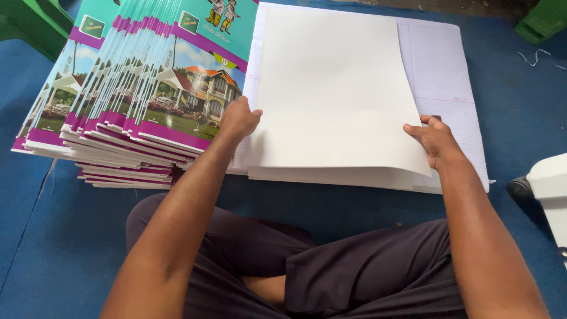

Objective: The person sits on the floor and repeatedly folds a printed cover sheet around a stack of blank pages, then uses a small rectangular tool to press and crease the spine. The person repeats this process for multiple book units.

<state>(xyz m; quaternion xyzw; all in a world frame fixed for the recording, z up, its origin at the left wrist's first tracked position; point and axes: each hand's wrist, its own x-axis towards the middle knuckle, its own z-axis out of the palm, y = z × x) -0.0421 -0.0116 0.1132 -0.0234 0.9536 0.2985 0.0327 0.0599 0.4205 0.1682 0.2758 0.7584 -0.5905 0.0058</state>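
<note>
A stack of white paper sheets (331, 174) lies on the blue floor in front of me. Its top plain sheet (333, 88) is lifted and curved. My left hand (238, 120) grips this sheet's left edge. My right hand (435, 140) holds its right edge, fingers curled under it. Ruled pages (440, 77) show beneath on the right. To the left lies a fanned pile of notebooks (127, 100) with teal and purple covers showing a house picture; my left hand rests right beside it.
I sit cross-legged in dark shorts (331, 272) on a blue mat (53, 236). A white object with a black part (546, 183) stands at the right edge. Green plastic furniture (29, 20) is at both top corners.
</note>
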